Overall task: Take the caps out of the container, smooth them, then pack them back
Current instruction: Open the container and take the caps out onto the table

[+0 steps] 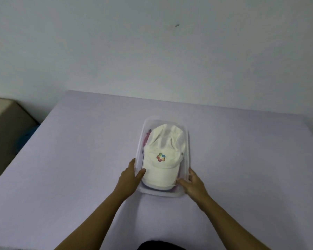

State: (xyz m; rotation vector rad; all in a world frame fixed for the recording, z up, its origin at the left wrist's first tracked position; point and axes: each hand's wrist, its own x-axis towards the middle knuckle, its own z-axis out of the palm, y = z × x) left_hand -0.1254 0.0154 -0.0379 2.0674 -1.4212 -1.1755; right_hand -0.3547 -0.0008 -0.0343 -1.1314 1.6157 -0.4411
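Observation:
A clear plastic container (188,141) stands on the lilac table, a little right of the middle. A white cap (163,159) with a coloured logo lies on top inside it, brim towards me. Edges of darker caps (146,139), red and navy, show beneath it at the left and near end. My left hand (129,175) grips the container's near left corner, thumb over the rim. My right hand (192,183) grips the near right corner, thumb reaching in beside the brim.
The lilac table (79,159) runs up to a pale wall (152,51) at the back. A beige box (5,120) stands off the table's left edge, with something blue below it.

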